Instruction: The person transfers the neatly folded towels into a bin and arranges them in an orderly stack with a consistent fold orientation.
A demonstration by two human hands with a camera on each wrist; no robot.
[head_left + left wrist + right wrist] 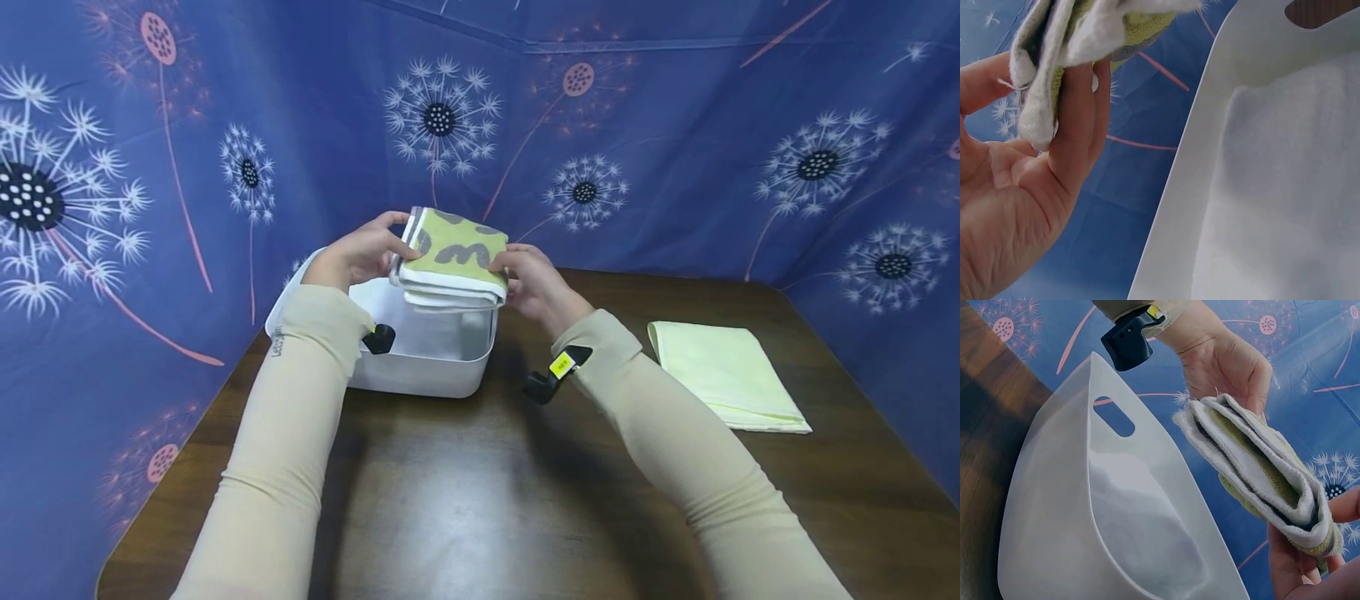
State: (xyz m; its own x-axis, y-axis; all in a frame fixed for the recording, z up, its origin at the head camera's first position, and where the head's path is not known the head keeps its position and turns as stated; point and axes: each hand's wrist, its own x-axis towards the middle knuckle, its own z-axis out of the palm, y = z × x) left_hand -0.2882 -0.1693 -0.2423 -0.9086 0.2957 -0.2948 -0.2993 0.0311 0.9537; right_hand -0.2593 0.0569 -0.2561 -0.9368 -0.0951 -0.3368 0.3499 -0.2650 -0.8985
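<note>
A small folded towel (457, 246), green-yellow with grey shapes and white edges, is held up level between both hands above a white bin (420, 377). My left hand (365, 252) pinches its left end, thumb on top and fingers beneath. On the opposite end, my right hand (538, 283) grips it the same way. Stacked layers of the towel (1254, 475) show edge-on in the right wrist view. The bin (1047, 500) has an oval handle hole in its side. Something white and cloth-like (1285, 181) lies inside it in the left wrist view.
A pale yellow folded cloth (723, 371) lies flat on the dark wooden table (450, 500), right of my right forearm. Behind the table hangs a blue curtain (315, 100) with dandelion prints. Each wrist carries a small black camera (542, 387).
</note>
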